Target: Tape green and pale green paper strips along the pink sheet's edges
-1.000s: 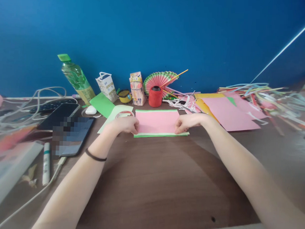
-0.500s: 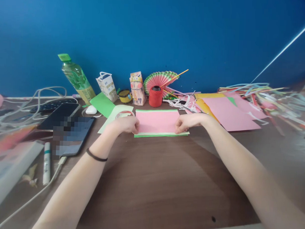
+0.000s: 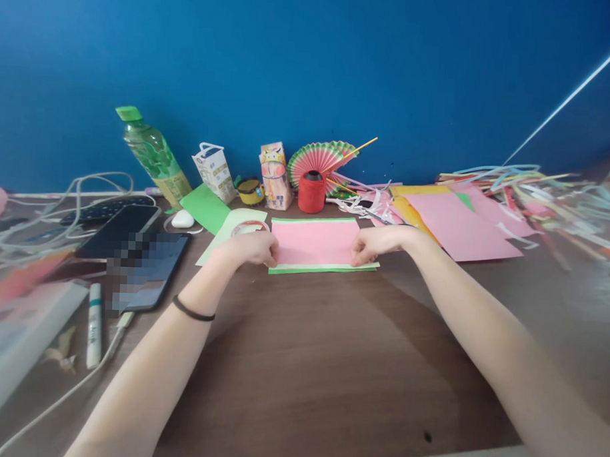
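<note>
A pink sheet of paper (image 3: 314, 242) with green edging along its back and front lies flat on the brown desk. Along its front edge runs a narrow pale strip of paper (image 3: 316, 266), its right end sticking out slightly past the sheet. My left hand (image 3: 257, 247) pinches the strip at its left end, fingers closed. Near the right end, my right hand (image 3: 369, 246) has its fingertips closed on the same strip, pressing down at the sheet's corner. A roll of clear tape (image 3: 250, 226) lies on pale green paper (image 3: 219, 237), partly behind my left hand.
Along the blue wall stand a green bottle (image 3: 152, 150), two small cartons, a red thread spool (image 3: 311, 193) and a pleated paper fan (image 3: 307, 160). Pink sheets (image 3: 465, 227) and paper strips lie right. A tablet (image 3: 158, 270), marker (image 3: 95, 324) and cables lie left.
</note>
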Action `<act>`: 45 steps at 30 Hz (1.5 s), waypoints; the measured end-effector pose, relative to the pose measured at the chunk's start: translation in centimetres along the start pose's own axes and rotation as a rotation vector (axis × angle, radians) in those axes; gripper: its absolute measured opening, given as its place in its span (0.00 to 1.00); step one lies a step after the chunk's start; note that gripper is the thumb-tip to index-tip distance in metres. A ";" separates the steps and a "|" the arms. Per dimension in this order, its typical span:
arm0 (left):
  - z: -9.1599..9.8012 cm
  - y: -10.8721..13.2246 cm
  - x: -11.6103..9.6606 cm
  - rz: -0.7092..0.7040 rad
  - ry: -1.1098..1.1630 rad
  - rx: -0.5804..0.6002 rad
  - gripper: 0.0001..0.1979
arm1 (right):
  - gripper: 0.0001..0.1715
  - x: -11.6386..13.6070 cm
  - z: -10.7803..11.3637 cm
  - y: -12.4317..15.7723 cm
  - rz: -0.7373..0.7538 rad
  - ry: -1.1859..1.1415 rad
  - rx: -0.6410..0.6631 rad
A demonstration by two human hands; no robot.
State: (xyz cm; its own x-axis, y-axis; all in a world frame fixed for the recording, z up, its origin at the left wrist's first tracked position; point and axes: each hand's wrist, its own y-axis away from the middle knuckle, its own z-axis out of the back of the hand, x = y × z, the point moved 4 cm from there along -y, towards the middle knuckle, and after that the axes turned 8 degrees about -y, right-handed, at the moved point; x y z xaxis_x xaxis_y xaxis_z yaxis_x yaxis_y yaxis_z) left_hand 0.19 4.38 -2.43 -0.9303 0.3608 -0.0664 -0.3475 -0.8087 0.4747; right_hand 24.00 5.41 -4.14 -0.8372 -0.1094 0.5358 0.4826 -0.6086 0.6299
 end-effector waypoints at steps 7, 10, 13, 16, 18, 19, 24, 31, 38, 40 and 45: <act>0.1 0.0 0.0 -0.023 -0.006 0.015 0.10 | 0.27 -0.1 0.0 0.0 -0.001 -0.018 0.006; 0.2 0.1 -0.1 -0.041 -0.017 0.011 0.11 | 0.26 0.0 0.1 0.1 0.001 -0.026 0.007; 0.3 0.2 -0.2 -0.048 -0.023 0.018 0.11 | 0.26 0.0 0.0 0.2 0.006 -0.033 0.010; 0.2 0.1 -0.1 -0.028 -0.031 0.032 0.11 | 0.25 0.0 0.0 0.1 0.002 -0.024 0.010; 0.1 0.0 -0.1 -0.027 -0.030 0.030 0.11 | 0.25 -0.1 0.0 0.0 0.000 -0.019 0.004; 0.0 0.0 -0.1 -0.026 -0.029 0.027 0.11 | 0.26 -0.1 0.0 0.0 -0.001 -0.019 0.001; -0.1 -0.1 -0.1 -0.002 -0.049 0.029 0.11 | 0.25 0.0 0.0 0.1 -0.008 -0.007 0.004; 0.0 0.0 -0.2 0.000 -0.042 0.024 0.10 | 0.25 -0.1 0.0 0.0 -0.009 0.001 0.006; -0.1 -0.1 -0.2 0.013 -0.038 0.023 0.09 | 0.25 0.1 0.0 0.0 -0.006 -0.004 0.008; -0.1 -0.1 -0.2 0.013 -0.040 0.019 0.09 | 0.25 0.1 0.0 0.0 -0.011 -0.005 0.007; -0.2 -0.2 -0.1 0.010 -0.028 0.023 0.08 | 0.24 -0.2 0.0 -0.2 -0.007 -0.003 0.012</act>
State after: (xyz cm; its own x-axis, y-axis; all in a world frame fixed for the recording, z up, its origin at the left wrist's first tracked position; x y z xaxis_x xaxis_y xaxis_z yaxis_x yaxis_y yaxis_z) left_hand 0.30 4.40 -2.68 -0.9301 0.3655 -0.0373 -0.3348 -0.8014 0.4956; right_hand 24.07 5.55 -4.36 -0.8398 -0.1028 0.5330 0.4797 -0.6002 0.6400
